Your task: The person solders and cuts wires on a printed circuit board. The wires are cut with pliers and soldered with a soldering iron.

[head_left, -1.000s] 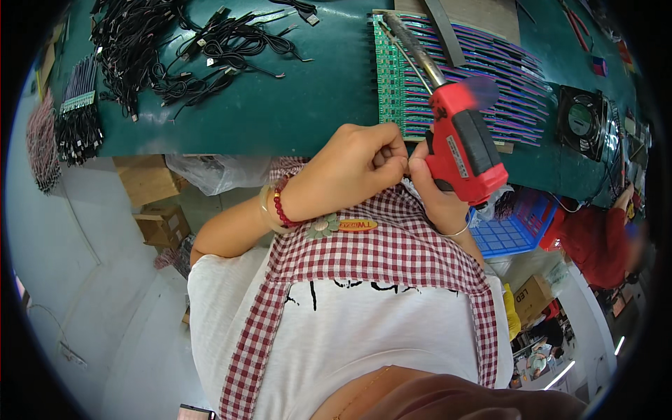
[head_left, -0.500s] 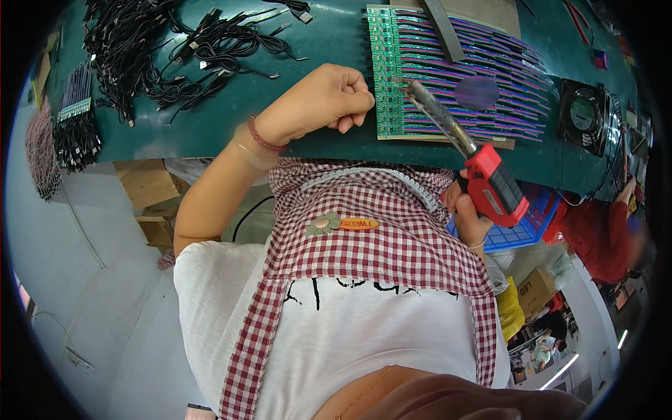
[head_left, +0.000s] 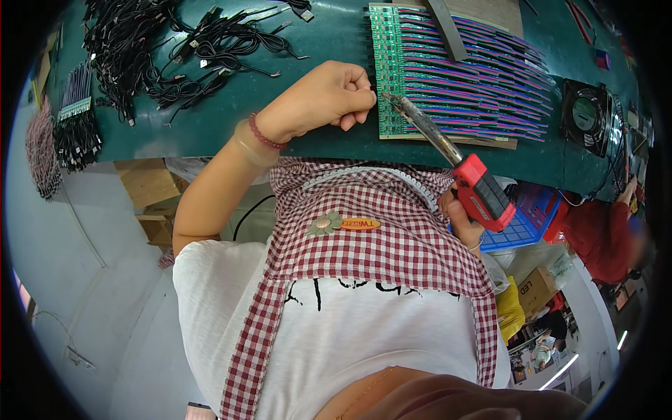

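Observation:
My right hand (head_left: 462,221) is closed round the handle of a red and black soldering iron (head_left: 483,192). Its metal barrel slants up and left, with the tip over the green circuit boards (head_left: 389,70), close to my left fingertips. Whether the tip touches a board I cannot tell. My left hand (head_left: 329,98) is closed in a pinch at the boards' left edge; what it pinches is hidden by the fingers. Rows of thin multicoloured wires (head_left: 476,91) run rightward from the boards. A dark flat bar (head_left: 446,29) lies across the upper wires.
Black USB cables (head_left: 231,45) lie heaped on the green table (head_left: 308,143) at the far left. Wired boards (head_left: 75,108) hang at its left edge. A black fan (head_left: 586,115) stands to the right. Below is a blue basket (head_left: 521,227); a person in red (head_left: 598,234) is farther right.
The soldering iron has moved left with my right hand, bringing its tip closer to my left fingers. My left hand has barely moved. A dark round patch over the wires has gone.

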Demonstrator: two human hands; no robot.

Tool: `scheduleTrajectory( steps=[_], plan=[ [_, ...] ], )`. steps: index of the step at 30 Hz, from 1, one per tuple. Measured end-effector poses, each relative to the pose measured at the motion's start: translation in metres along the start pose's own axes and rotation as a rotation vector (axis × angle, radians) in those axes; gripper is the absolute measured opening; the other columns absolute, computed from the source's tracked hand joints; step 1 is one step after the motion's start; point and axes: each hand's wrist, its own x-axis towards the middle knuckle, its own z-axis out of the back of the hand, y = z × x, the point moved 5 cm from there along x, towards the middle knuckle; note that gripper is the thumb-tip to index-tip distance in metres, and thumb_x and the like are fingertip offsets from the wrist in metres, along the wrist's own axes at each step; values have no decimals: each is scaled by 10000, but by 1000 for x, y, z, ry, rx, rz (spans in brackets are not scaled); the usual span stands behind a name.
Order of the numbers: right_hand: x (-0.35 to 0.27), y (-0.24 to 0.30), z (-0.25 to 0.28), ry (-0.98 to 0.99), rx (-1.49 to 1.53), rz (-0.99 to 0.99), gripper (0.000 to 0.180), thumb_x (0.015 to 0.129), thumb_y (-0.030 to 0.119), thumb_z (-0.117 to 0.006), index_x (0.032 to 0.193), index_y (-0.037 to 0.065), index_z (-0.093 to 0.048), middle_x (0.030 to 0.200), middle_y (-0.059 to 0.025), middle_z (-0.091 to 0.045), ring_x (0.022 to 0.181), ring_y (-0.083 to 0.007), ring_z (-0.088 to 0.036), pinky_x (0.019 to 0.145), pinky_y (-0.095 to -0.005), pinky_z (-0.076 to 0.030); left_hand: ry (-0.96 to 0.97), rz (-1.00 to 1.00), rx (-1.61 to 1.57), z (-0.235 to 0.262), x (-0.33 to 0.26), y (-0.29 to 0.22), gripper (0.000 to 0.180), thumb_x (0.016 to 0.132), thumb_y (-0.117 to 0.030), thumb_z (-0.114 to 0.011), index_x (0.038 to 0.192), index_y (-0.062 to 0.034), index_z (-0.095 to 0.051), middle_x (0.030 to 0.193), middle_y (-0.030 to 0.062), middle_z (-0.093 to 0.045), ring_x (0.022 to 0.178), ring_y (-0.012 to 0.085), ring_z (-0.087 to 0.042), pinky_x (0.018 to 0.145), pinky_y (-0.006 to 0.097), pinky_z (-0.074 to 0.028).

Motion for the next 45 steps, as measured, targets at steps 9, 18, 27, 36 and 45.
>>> scheduleTrajectory(
  steps=[9,18,27,36,45],
  plan=[
    [1,1,1,46,-163,46,200,781,52,-649,965,-12,-604,851,-52,-606,753,-138,-562,690,-279,-454,-13,-23,10,1,2,2,138,830,-105,-558,742,-34,-480,603,20,-557,468,36,-467,412,170,-346],
    [-2,5,-3,12,102,-5,236,793,32,-629,1023,0,-586,857,-44,-596,773,-126,-553,699,-276,-452,-31,-1,8,0,1,0,150,822,-100,-560,717,-32,-476,597,23,-555,454,38,-452,406,174,-348],
    [-8,-10,7,34,-192,38,280,781,2,-624,1059,-4,-586,913,-54,-607,834,-133,-565,742,-279,-452,-34,-18,36,1,1,-1,118,792,-82,-560,725,-27,-481,601,27,-556,446,39,-444,409,175,-343],
    [-9,-1,2,-38,-71,52,268,784,4,-621,1043,-38,-567,851,-69,-600,760,-145,-570,701,-284,-461,-32,-24,36,1,2,-2,124,787,-80,-564,709,-30,-481,592,25,-549,438,43,-445,409,180,-343],
    [1,20,-13,-30,122,49,167,800,26,-614,940,-46,-557,730,-67,-566,653,-132,-527,592,-259,-435,-33,-22,42,1,2,-1,137,788,-78,-562,694,-38,-471,588,23,-548,434,42,-441,410,180,-341]
  ],
)
